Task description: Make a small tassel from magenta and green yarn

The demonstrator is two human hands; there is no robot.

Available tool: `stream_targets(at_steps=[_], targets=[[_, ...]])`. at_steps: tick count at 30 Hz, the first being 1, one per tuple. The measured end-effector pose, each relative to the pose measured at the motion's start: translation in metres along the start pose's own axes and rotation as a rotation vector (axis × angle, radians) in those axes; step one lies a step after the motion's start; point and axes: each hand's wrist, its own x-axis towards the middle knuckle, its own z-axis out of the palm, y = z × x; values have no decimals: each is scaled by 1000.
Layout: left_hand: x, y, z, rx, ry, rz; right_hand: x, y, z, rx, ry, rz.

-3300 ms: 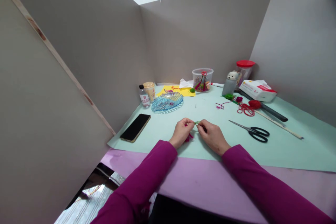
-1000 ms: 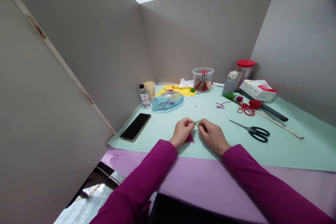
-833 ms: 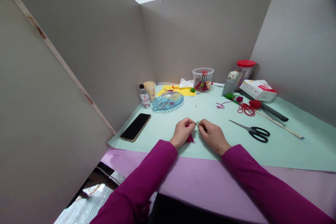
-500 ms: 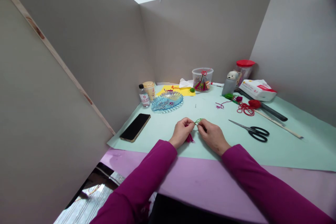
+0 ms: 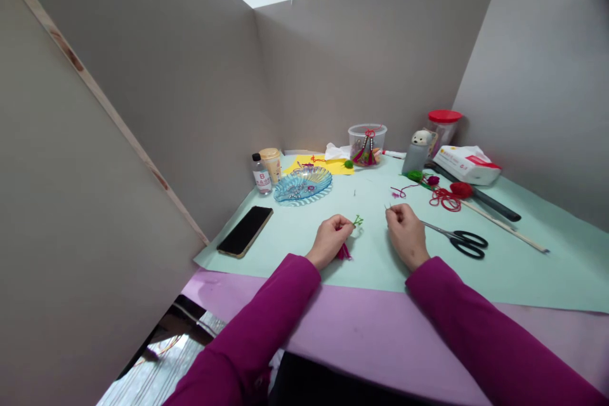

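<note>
Near the front middle of the mat, my left hand point(image 5: 332, 240) is closed in a pinch on a magenta tassel point(image 5: 344, 254), whose strands hang below the fingers. Short green yarn ends point(image 5: 358, 222) stick out past the fingertips. My right hand point(image 5: 405, 235) is held apart, to the right, with its fingers pinched together. Two thin, pale tips show above that pinch, too small to name. Just right of this hand lie black-handled scissors point(image 5: 466, 243), blades pointing toward it.
A phone point(image 5: 245, 231) lies at left. Behind it are a blue shell-shaped dish point(image 5: 304, 186) with beads, a small bottle point(image 5: 261, 174) and a plastic tub point(image 5: 367, 144). Red yarn point(image 5: 446, 199), a wooden stick point(image 5: 507, 226) and a tissue pack point(image 5: 467, 163) lie at right.
My right hand has moved right, away from my left hand and the green yarn. The green ends now stand free. My left hand keeps its place with the tassel.
</note>
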Motion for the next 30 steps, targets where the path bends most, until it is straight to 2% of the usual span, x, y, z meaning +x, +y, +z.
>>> stream_targets(at_steps=[4, 7, 13, 19, 23, 26, 30], targets=[[1, -2, 0, 6, 1, 2, -13, -11, 5, 22, -270, -255], [2, -4, 0, 9, -1, 12, -20, -14, 9, -46, -341, -335], [2, -3, 0, 10, -16, 15, -20, -11, 11, -108, -366, -361], [0, -1, 0, 42, -19, 44, -21, -11, 11, -196, -329, -358], [-1, -1, 0, 66, -24, 52, -17, -7, 10, -261, -225, -293], [0, -3, -1, 74, -11, 42, -15, -7, 8, -197, -152, -265], [1, -4, -1, 68, -6, 41, -18, -11, 8, -62, -266, -374]])
